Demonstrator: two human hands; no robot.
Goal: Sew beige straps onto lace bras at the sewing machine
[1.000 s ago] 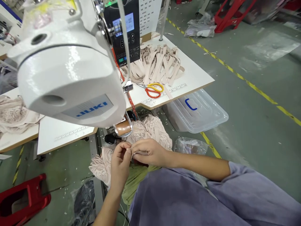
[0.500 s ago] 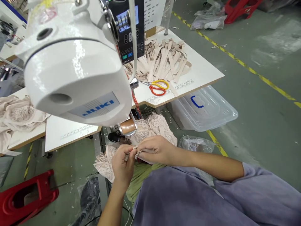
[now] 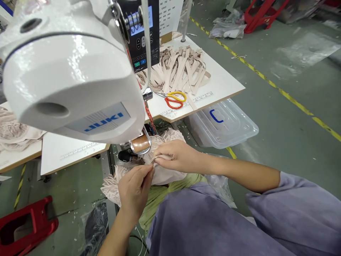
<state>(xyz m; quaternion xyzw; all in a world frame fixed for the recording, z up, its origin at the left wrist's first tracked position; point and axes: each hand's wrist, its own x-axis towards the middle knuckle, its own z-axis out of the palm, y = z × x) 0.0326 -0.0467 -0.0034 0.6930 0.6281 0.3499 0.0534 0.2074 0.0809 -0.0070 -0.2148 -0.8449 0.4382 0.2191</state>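
My left hand (image 3: 134, 188) and my right hand (image 3: 174, 155) are both closed on a beige lace garment (image 3: 163, 174) just below the head of a white JUKI sewing machine (image 3: 71, 78). The right hand pinches a narrow strip at the garment's edge, close to the machine's metal foot guard (image 3: 140, 144). The left hand's fingers curl on the fabric a little lower. The needle itself is hidden behind the machine head. More lace (image 3: 113, 185) hangs down to the left of my lap.
On the white table (image 3: 221, 85) lie a heap of beige straps (image 3: 177, 69) and scissors with red and yellow handles (image 3: 174, 99). A clear plastic bin (image 3: 223, 124) sits on the floor underneath. A red stool (image 3: 25, 224) stands at lower left. The machine's control panel (image 3: 144, 35) is lit.
Both hands have risen with the garment toward the machine's foot; my right hand has moved up and away from the left, which now sits lower.
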